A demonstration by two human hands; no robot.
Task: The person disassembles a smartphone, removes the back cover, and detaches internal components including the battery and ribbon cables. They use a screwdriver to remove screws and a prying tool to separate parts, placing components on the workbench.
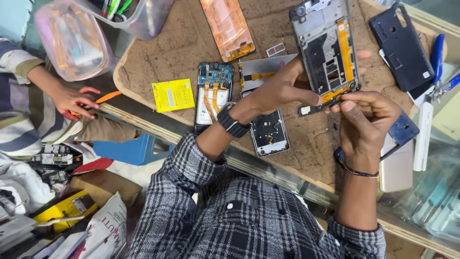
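My left hand [282, 88] grips the lower edge of an open phone frame [326, 45] with an orange flex strip along its right side. My right hand [366, 120] pinches a small dark board strip [316, 106] at the bottom end of that frame. A black watch sits on my left wrist and a thin bracelet on my right. Both hands hover over a brown work mat [182, 43].
On the mat lie a phone with an exposed blue board [214, 93], another opened phone [269, 132], a yellow battery [173, 95], an orange-tinted panel [227, 26], a black back cover [400, 45] and blue-handled pliers [438, 57]. Another person's hand [72, 100] holds an orange tool at left.
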